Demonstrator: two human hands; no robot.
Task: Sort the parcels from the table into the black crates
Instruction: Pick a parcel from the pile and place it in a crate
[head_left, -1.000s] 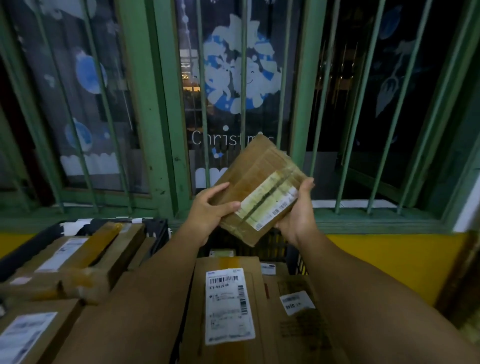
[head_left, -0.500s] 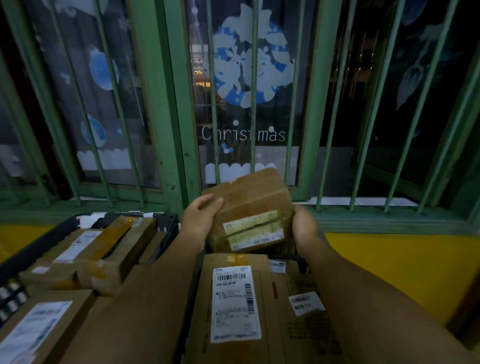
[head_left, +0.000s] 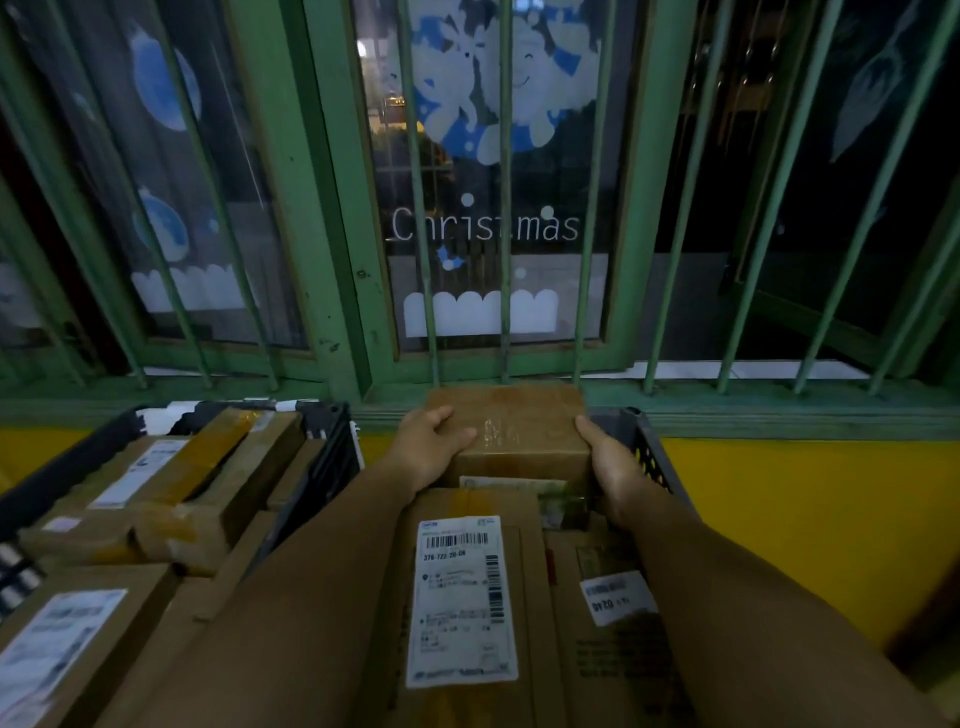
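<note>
A small brown cardboard parcel (head_left: 511, 428) sits level at the far end of the right black crate (head_left: 655, 457), below the window sill. My left hand (head_left: 428, 449) grips its left side with the thumb on top. My right hand (head_left: 610, 462) grips its right side. In front of it in the same crate lie a long parcel with a white barcode label (head_left: 462, 597) and another labelled parcel (head_left: 618, 613). The left black crate (head_left: 332, 441) holds several cardboard parcels (head_left: 171, 483).
A green barred window (head_left: 488, 208) with Christmas stickers rises directly behind the crates. A yellow wall (head_left: 810, 514) runs below the sill on the right. More labelled boxes (head_left: 57, 644) fill the lower left. The crates stand side by side with a narrow gap.
Both hands have lowered the small parcel from chest height in front of the window down into the far end of the right crate, turning it level with its label facing me.
</note>
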